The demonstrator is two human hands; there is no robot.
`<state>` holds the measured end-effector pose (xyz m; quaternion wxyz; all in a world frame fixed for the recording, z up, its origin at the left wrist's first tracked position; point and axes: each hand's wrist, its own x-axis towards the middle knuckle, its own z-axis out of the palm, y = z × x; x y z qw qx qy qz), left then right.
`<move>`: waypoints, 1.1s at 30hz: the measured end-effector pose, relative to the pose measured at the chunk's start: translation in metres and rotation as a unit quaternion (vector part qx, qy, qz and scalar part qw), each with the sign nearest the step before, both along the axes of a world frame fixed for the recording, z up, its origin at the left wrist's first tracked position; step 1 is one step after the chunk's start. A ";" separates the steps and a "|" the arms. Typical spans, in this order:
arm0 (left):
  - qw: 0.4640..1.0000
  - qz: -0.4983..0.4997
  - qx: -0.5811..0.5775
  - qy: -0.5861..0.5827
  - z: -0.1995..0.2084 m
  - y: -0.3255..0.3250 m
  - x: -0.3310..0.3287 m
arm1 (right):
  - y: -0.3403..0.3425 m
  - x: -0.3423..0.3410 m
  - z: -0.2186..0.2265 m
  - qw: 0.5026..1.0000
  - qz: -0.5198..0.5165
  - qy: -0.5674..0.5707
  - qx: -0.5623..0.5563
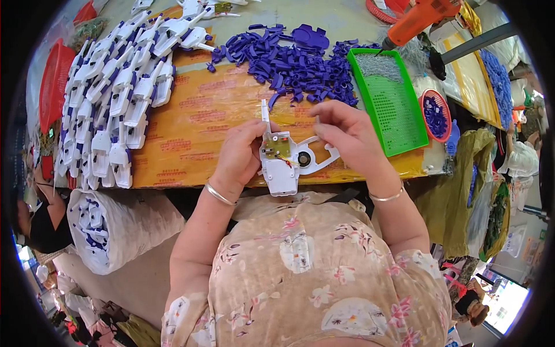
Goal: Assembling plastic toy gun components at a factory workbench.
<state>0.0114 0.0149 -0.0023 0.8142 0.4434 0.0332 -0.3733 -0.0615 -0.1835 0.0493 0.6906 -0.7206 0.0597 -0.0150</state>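
Observation:
My left hand [240, 151] is closed around the side of a white plastic toy-gun half shell [281, 180], which lies with its inside facing up. Inside the shell sit a green-yellow circuit board [276, 148], thin coloured wires and a round black speaker [304, 158]. Its narrow barrel points away from me. Just above the looped handle, my right hand [350, 134] pinches a small, thin metal spring [317, 119] between thumb and fingertips.
Many white and purple toy-gun bodies [124, 95] lie stacked at left. Purple plastic parts [295, 63] are heaped at the back. A green tray [399, 124] holds small metal springs, beside a red basket [444, 132]. An orange power screwdriver [419, 23] hangs above. A white sack [136, 225] stands lower left.

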 end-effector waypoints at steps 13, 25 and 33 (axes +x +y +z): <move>0.998 -0.022 -0.042 0.033 -0.004 -0.008 -0.004 | 0.019 0.042 -0.024 0.991 0.079 0.024 0.106; 0.998 -0.031 -0.044 0.027 -0.002 -0.009 -0.005 | 0.025 0.044 -0.028 0.995 0.071 -0.009 0.073; 0.997 -0.046 -0.055 0.014 -0.003 -0.008 -0.004 | 0.029 0.043 -0.028 0.996 0.051 -0.024 0.073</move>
